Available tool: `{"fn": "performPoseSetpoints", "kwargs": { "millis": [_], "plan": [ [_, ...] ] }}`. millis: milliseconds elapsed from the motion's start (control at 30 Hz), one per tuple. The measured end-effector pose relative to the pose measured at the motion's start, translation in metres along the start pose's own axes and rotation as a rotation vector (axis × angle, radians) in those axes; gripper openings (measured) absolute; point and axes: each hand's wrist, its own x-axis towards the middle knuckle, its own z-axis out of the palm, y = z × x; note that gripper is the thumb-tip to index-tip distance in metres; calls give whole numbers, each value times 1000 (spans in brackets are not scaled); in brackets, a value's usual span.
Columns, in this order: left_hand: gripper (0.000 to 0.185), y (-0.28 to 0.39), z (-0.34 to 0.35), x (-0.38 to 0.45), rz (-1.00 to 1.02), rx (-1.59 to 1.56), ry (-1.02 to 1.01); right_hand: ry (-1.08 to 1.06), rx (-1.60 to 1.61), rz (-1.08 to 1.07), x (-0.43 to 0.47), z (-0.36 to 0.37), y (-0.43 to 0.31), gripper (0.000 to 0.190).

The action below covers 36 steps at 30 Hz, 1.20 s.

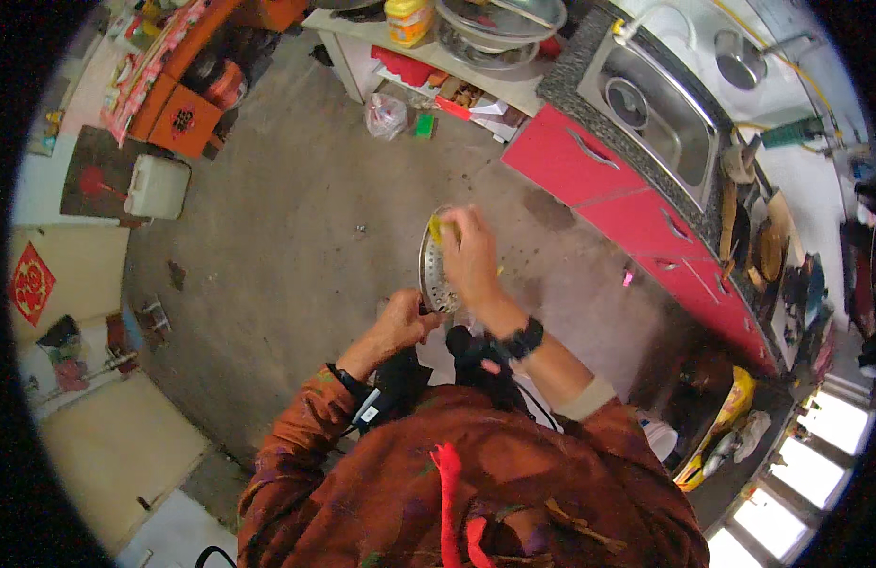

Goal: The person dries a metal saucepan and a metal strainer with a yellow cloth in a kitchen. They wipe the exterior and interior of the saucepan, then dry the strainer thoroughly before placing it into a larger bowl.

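Note:
A round metal strainer with holes (433, 266) is tilted in front of my body, above the floor. My left hand (408, 321) grips it near its lower edge, at what looks like a dark handle. My right hand (472, 248) is over its right part, with the fingers closed on a small yellow-green piece (435, 228) at the strainer's upper rim. This piece is blurred, and I cannot tell what it is. The right hand hides much of the strainer. Small pale bits lie in its lower part.
Red cabinets (608, 199) with a granite counter and a steel sink (665, 142) run along the right. A low shelf table (338, 35) stands ahead, with a plastic bag (386, 116) and a green box (424, 126) on the floor before it. An off-white bin (159, 187) is at left.

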Motion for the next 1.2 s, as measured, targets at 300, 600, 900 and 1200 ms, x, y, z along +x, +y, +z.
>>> {"fn": "performPoseSetpoints", "kwargs": {
  "millis": [300,600,900,1200],
  "plan": [
    [15,-67,-87,-37,-13,-270,177,-285,-72,-145,-13,146,-29,11],
    [18,-123,-178,-98,-54,-250,299,-509,-29,-217,-36,262,-59,13],
    [23,-113,-237,-154,-85,4,282,-551,61,-196,-29,291,-126,11],
    [18,-64,-252,-152,61,194,213,-306,82,-2,27,275,-120,13]
  ]
}}
